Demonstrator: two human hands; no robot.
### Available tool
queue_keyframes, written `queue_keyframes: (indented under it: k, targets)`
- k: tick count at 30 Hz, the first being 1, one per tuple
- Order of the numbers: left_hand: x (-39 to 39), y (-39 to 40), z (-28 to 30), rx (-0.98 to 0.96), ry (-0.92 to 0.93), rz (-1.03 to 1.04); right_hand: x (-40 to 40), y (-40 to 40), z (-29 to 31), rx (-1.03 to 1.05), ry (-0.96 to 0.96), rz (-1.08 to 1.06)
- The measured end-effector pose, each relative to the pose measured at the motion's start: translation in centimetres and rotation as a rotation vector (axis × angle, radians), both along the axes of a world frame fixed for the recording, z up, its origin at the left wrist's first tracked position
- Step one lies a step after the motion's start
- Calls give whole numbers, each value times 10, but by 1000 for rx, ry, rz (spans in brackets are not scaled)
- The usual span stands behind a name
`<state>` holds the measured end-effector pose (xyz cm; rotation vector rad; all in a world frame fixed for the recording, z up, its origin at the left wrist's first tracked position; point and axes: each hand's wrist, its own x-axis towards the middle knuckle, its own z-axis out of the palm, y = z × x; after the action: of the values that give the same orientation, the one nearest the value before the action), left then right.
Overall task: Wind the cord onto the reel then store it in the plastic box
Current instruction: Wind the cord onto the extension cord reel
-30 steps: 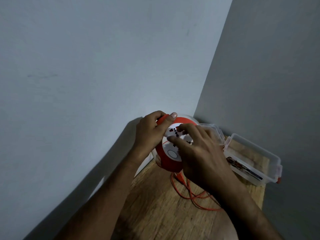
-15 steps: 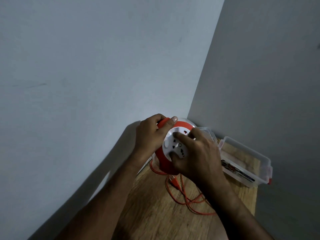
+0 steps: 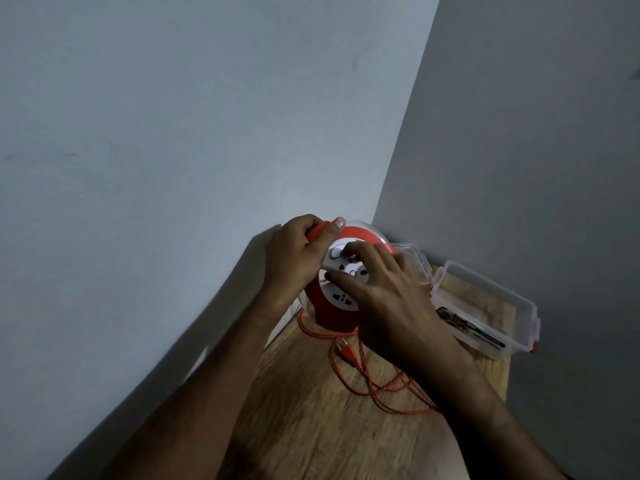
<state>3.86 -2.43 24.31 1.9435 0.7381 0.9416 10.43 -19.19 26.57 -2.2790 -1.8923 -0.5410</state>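
A red cord reel (image 3: pixel 332 317) with a white socket face stands upright on the wooden table (image 3: pixel 311 427), near the wall corner. My left hand (image 3: pixel 294 258) grips its red handle at the top. My right hand (image 3: pixel 388 299) lies on the white face, fingertips pressed on the hub. Loose orange cord (image 3: pixel 381 389) lies in loops on the table in front of the reel, with its plug (image 3: pixel 348 355) just below the reel. A clear plastic box (image 3: pixel 485 310) with red clips stands open to the right.
Grey walls meet in a corner right behind the reel. The box's clear lid (image 3: pixel 414 261) sits behind my right hand. A dark printed item lies inside the box. The narrow table ends at its right edge by the box.
The white face has turned under my right hand's fingers, and the plug and cord loops have drawn closer to the reel. My left hand has kept its hold on the handle.
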Motion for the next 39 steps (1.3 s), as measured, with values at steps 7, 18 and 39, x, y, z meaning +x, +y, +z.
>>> queue_keyframes:
  k: [7,18,39]
  targets:
    - [-1,-3,-5,-22,18,-47,2,1,-4,22,0,-22]
    - [-2,-3,-10,-52,36,-26,-11,19,-12,282,349,-310]
    - [-3,3,-8,-36,51,-61,1,-1,-5,-12,-11,31]
